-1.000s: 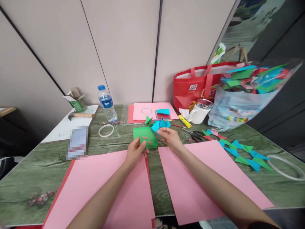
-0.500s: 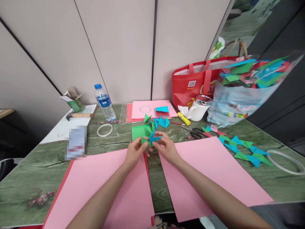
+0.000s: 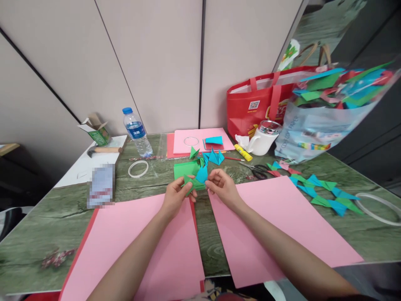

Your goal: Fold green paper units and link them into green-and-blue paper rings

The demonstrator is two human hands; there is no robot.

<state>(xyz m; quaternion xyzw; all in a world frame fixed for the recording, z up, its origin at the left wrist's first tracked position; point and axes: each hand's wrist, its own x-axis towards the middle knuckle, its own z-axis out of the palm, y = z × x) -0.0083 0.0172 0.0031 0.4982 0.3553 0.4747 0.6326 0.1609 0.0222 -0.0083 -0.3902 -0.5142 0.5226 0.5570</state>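
My left hand [image 3: 175,195] pinches a small folded green paper piece [image 3: 191,184] just above the table. My right hand [image 3: 223,187] pinches a folded blue paper piece [image 3: 202,174] and holds it against the green one. Both hands meet over the gap between two large pink sheets, the left pink sheet [image 3: 138,246] and the right pink sheet [image 3: 275,221]. Just behind the hands lies a flat green paper square [image 3: 184,169], with several folded blue and green pieces [image 3: 211,157] beyond it.
Back of table: water bottle [image 3: 136,132], tape ring [image 3: 138,169], pink paper stack [image 3: 200,140], glue stick [image 3: 242,153], white teapot [image 3: 261,141], scissors [image 3: 258,170], red bag [image 3: 260,106]. A chain of blue-green folded pieces [image 3: 322,193] lies right, by a plastic bag of paper [image 3: 326,117].
My right hand picked up a blue folded piece from the pile behind and brought it to the green piece in my left hand; both hands now hold the pieces together.
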